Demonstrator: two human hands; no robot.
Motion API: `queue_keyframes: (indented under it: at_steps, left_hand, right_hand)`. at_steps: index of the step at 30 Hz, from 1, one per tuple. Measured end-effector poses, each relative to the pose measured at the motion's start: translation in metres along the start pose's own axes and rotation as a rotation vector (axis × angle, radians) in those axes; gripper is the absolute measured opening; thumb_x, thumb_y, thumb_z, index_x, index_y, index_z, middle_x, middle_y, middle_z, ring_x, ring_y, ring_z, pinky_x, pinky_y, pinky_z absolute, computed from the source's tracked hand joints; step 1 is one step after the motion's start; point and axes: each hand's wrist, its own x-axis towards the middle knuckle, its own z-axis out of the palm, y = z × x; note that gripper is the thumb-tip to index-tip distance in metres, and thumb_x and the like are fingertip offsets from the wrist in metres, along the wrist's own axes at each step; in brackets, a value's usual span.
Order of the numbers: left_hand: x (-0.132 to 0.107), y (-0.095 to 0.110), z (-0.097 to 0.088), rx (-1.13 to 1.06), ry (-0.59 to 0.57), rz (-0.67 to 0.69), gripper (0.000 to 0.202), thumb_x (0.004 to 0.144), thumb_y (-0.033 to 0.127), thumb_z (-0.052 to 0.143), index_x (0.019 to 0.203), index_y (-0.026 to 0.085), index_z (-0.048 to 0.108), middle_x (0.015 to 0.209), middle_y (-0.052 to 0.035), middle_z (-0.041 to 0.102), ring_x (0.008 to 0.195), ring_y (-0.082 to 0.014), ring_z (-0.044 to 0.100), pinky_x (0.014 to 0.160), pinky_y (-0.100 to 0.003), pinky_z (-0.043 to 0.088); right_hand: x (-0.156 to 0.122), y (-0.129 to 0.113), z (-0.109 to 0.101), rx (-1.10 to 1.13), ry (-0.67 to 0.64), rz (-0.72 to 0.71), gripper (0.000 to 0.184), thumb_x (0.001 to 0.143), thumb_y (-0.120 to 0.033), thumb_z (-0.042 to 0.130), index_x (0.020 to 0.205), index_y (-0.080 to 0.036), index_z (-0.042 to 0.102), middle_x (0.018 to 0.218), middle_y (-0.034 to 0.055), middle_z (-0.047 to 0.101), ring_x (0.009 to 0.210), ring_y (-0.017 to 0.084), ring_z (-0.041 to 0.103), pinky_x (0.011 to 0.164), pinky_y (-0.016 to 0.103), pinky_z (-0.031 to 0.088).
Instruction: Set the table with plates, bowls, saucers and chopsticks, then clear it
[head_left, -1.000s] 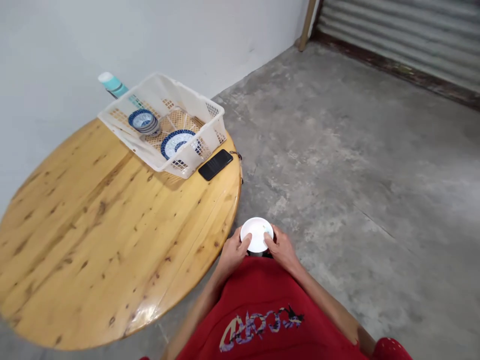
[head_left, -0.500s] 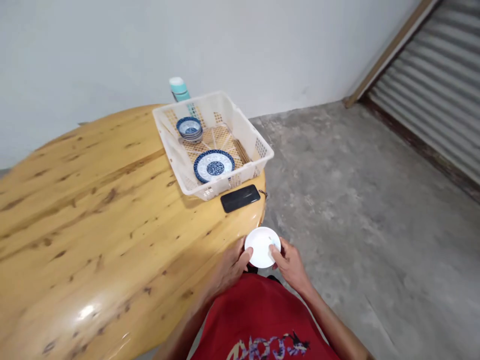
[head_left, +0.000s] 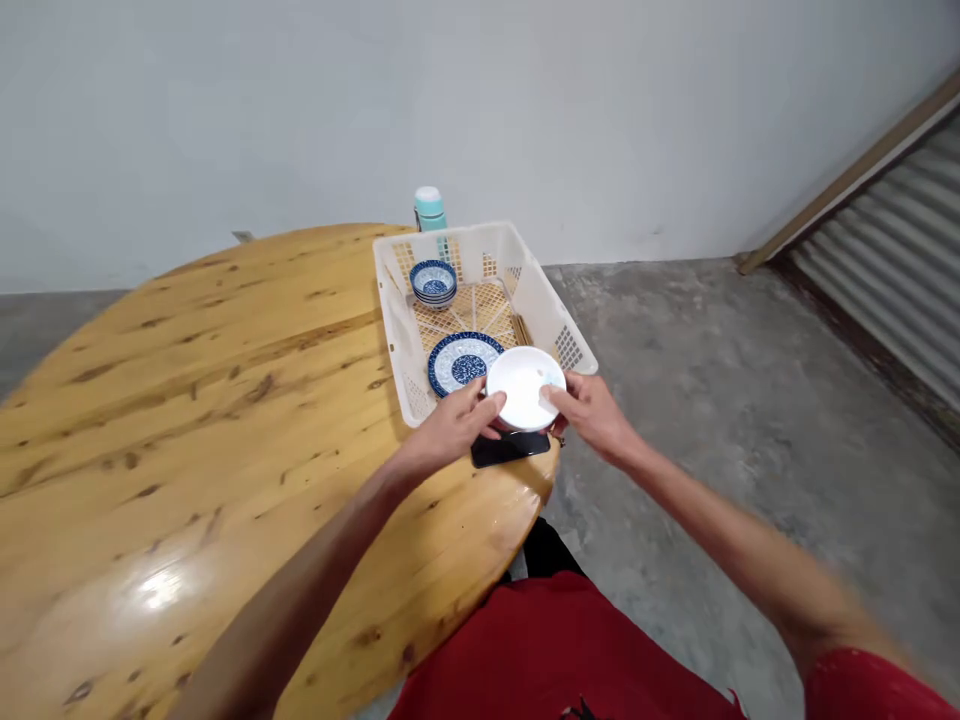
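Observation:
A small white plate (head_left: 524, 388) is held between my two hands, its rim pinched on both sides. My left hand (head_left: 463, 415) grips the left edge, thumb on top; my right hand (head_left: 596, 410) grips the right edge the same way. The plate hangs over the near side of a white plastic basket (head_left: 396, 345). Inside the basket are a blue-and-white plate (head_left: 461, 362), partly covered by the white plate and my left hand, a stack of blue-patterned bowls (head_left: 433, 283), and chopsticks (head_left: 520, 329) by the right wall.
The basket stands on a glossy wooden table (head_left: 225, 430) near its rounded right end. A black phone (head_left: 510, 450) lies in front of it, partly under my hands. A turquoise bottle (head_left: 430, 210) stands behind the basket, near the wall. Grey concrete floor (head_left: 675, 340) lies to the right.
Both hands have carried the white plate forward, from near my body to over the basket's near edge. The view has shifted, so the table and basket appear further right and lower.

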Motion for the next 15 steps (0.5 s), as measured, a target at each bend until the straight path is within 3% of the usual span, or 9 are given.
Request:
queue_keyframes:
  at_steps: [3, 7, 11, 15]
  left_hand:
    - [0.039, 0.006, -0.019, -0.101, 0.059, 0.002, 0.047, 0.087, 0.045, 0.064, 0.121, 0.013, 0.061, 0.095, -0.0086, 0.071, 0.091, -0.0239, 0.07, 0.079, -0.036, 0.058]
    - [0.097, -0.003, -0.043, -0.184, 0.134, -0.079, 0.034, 0.091, 0.036, 0.059, 0.113, 0.01, 0.065, 0.094, -0.0126, 0.072, 0.089, -0.0224, 0.07, 0.082, -0.038, 0.058]
    - [0.16, -0.028, -0.059, -0.257, 0.233, -0.211, 0.021, 0.09, 0.026, 0.056, 0.099, 0.009, 0.066, 0.083, -0.0124, 0.072, 0.081, -0.0204, 0.07, 0.082, -0.037, 0.059]
    - [0.221, -0.063, -0.068, -0.349, 0.326, -0.272, 0.02, 0.086, 0.023, 0.059, 0.101, 0.011, 0.063, 0.084, -0.0121, 0.073, 0.087, -0.022, 0.071, 0.084, -0.039, 0.06]
  right_hand:
    - [0.05, -0.021, -0.002, 0.007, -0.048, 0.066, 0.015, 0.082, -0.026, 0.059, 0.087, -0.012, 0.061, 0.06, 0.0021, 0.065, 0.049, 0.015, 0.065, 0.042, 0.02, 0.049]
    - [0.121, -0.033, 0.0, -0.029, -0.064, 0.148, 0.009, 0.085, -0.014, 0.053, 0.085, -0.011, 0.061, 0.06, 0.003, 0.066, 0.049, 0.015, 0.065, 0.044, 0.019, 0.05]
    - [0.194, -0.024, 0.005, -0.116, -0.072, 0.235, 0.01, 0.084, -0.01, 0.053, 0.079, -0.01, 0.061, 0.059, 0.0041, 0.065, 0.05, 0.015, 0.063, 0.05, 0.025, 0.056]
    - [0.266, -0.002, 0.008, -0.182, -0.043, 0.305, 0.003, 0.08, -0.009, 0.057, 0.079, -0.011, 0.06, 0.061, 0.0039, 0.063, 0.051, 0.016, 0.061, 0.053, 0.033, 0.059]
